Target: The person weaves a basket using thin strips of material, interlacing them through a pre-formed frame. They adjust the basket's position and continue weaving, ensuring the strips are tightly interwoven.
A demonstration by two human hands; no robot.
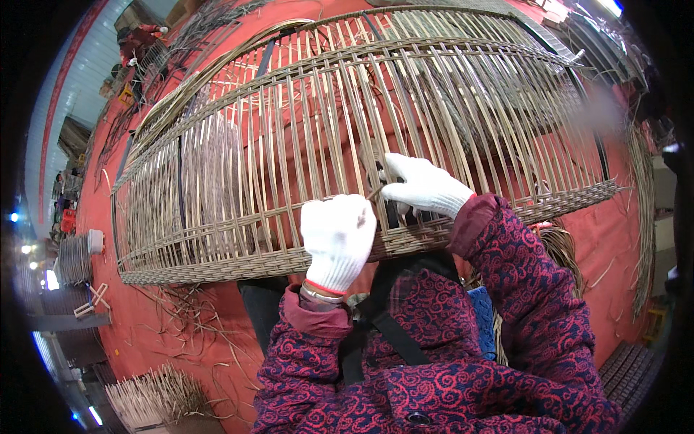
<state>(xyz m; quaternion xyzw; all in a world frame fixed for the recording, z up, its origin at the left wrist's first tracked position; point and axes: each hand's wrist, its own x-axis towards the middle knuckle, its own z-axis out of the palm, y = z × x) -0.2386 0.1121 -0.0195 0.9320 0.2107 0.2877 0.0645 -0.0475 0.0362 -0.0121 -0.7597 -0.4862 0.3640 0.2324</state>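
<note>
The left hand, in a white knit glove, is curled closed; the right hand, gloved alike, is half-curled. A thin brown strand spans between them; which fingers grip it, I cannot tell. Under both hands lies a large brown openwork wicker panel, its long axis left to right, its slats pointing away from the person. The hands hide part of its braided near edge. Coiled wicker strands lie beyond the red-and-navy patterned right sleeve; pale sticks are bunched at lower left. A red crate-like container stands far left, its contents too small to tell.
</note>
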